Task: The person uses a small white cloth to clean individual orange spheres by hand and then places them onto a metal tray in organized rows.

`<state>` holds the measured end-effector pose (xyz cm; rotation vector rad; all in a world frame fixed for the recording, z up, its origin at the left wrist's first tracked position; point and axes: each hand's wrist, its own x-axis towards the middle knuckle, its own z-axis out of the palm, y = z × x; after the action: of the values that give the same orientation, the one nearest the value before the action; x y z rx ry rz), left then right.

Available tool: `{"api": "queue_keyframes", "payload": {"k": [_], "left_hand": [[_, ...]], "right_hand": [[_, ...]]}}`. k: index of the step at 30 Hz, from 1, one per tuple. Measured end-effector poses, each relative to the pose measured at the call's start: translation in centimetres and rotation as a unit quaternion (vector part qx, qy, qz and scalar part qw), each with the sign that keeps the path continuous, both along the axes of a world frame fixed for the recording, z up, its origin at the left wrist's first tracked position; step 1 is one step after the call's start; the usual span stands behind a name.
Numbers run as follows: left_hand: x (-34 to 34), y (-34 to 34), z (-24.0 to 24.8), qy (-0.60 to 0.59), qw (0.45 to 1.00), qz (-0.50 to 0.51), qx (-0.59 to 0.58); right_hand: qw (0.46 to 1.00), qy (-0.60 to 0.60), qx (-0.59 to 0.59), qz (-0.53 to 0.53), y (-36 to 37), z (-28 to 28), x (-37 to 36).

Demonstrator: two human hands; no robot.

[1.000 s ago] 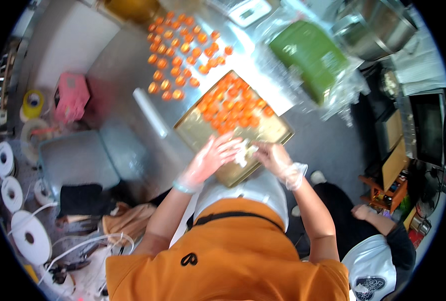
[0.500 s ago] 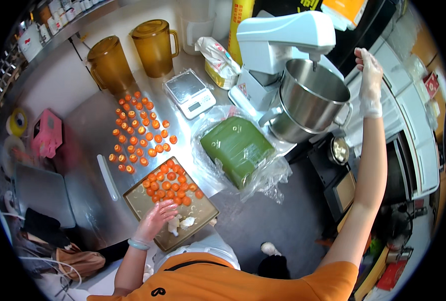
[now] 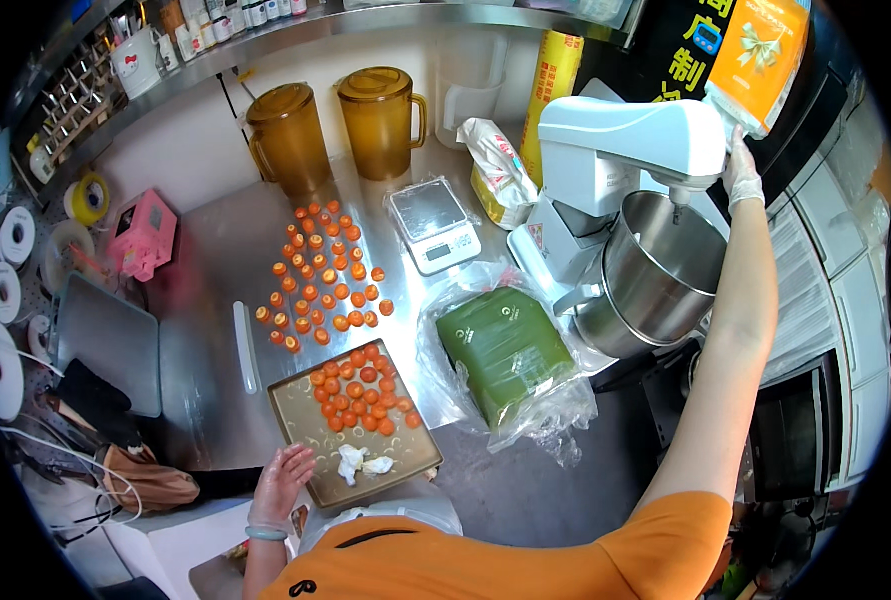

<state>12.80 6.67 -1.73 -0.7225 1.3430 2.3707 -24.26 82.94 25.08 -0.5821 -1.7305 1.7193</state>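
At far left, white rolls hang near a pink box, and farther in a white strip lies on the surface. My left grip, gloved, is wide, its fingers loosely spread at the left edge of the tray; I cannot tell whether they touch it. Two amber jugs stand at the back, and in front of them loose tomatoes, many showing pale cut tops, sit spaced out on the surface. More tomatoes crowd the tray's far half, with crumpled tissue on the near half. To the right come a scale, then a green pack in clear plastic. Beyond it stands the mixer, its steel bowl under the head. Farthest right, my gloved right grip reaches up to the bottom of an orange pack; I cannot tell whether it is closed on anything.
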Motion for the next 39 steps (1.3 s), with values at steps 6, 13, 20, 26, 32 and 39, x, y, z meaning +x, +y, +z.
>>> {"api": "queue_keyframes", "payload": {"k": [6, 13, 20, 26, 32, 39], "left_hand": [[-2.0, 0.4, 0.5, 0.034, 0.998, -0.049, 0.014], [-4.9, -0.3, 2.9, 0.073, 0.987, -0.127, -0.068], [-10.6, 0.9, 3.0, 0.177, 0.927, -0.331, -0.012], [-9.4, -1.2, 1.2, 0.182, 0.830, -0.522, 0.074], [-6.5, -3.5, 0.6, 0.101, 0.749, -0.640, 0.140], [-4.8, -4.2, 0.0, 0.138, 0.770, -0.620, 0.061]], "right_hand": [[0.916, -0.341, 0.196, -0.074, 8.7, -2.2, 3.1], [0.924, 0.010, 0.363, -0.122, -2.6, -2.1, 10.3], [0.934, -0.063, 0.352, -0.008, -36.5, -10.4, 31.4], [0.972, -0.203, -0.037, 0.112, -61.4, -18.6, 40.1], [0.974, -0.170, -0.148, 0.037, -69.3, -20.4, 43.9], [0.969, -0.139, -0.202, -0.018, -71.1, -22.1, 45.5]]}}
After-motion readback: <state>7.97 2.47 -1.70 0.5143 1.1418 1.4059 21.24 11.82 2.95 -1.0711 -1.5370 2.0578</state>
